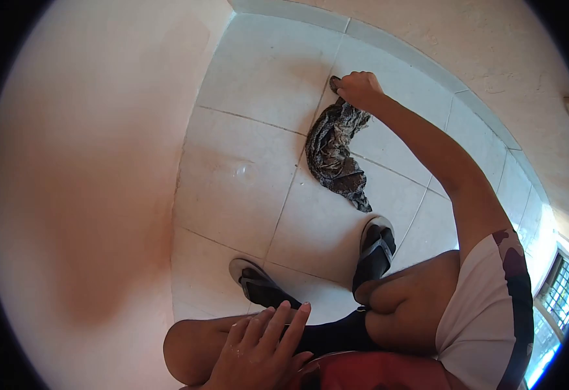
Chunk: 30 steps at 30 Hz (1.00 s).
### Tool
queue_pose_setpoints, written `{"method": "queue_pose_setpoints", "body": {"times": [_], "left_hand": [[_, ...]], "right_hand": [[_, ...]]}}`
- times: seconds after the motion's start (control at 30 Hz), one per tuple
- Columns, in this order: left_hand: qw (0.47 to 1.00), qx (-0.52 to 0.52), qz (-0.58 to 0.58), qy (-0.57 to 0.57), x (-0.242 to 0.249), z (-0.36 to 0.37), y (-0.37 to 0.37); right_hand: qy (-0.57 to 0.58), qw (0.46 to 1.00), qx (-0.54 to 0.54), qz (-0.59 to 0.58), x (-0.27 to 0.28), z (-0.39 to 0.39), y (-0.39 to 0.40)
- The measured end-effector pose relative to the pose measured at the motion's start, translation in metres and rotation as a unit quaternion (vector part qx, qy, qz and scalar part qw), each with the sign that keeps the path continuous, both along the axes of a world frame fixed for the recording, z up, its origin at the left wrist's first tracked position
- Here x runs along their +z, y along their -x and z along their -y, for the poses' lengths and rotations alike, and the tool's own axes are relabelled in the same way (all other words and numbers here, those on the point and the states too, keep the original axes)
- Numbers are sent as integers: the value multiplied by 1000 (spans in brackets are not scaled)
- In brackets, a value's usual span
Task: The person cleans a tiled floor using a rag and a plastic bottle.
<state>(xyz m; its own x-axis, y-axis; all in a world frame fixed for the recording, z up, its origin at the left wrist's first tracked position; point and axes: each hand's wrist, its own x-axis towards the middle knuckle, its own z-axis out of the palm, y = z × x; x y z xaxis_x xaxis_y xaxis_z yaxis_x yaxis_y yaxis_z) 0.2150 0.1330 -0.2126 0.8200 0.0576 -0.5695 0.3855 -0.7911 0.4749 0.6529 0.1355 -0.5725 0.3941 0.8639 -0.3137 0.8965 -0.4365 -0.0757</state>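
My right hand (360, 90) is stretched out over the tiled floor, its fingers closed around one end of a crumpled, dark patterned rag (334, 151). The rag hangs or lies in a curve across the tiles, and its loose end tapers off close to my foot. A small piece of the cloth pokes out beyond my fist. Down by my knee, my left hand (258, 348) holds nothing. Its fingers are extended and slightly apart, with whitish wet specks on the skin.
White floor tiles (245, 136) run between two pale walls, with a tile skirting (414, 49) along the far one. A small wet spot (240, 170) glistens on the floor. My feet wear sandals (379, 244) over dark socks. A barred window (563, 291) is at the right.
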Motion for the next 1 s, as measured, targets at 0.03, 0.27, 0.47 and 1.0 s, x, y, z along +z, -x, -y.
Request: {"method": "queue_pose_setpoints", "body": {"times": [0.03,0.27,0.47,1.0], "left_hand": [[1000,7,-7,-1,1,0,3],[1000,-8,11,15,-1,3,-8],[989,-129,71,25,-5,3,-36],[997,39,-59,-8,12,-7,-10]], "right_hand": [[2,1000,-3,4,1,-5,-1],[-68,997,-35,-31,-3,19,14],[24,996,85,-34,-1,87,84],[-61,996,64,-1,-29,40,-14]]}}
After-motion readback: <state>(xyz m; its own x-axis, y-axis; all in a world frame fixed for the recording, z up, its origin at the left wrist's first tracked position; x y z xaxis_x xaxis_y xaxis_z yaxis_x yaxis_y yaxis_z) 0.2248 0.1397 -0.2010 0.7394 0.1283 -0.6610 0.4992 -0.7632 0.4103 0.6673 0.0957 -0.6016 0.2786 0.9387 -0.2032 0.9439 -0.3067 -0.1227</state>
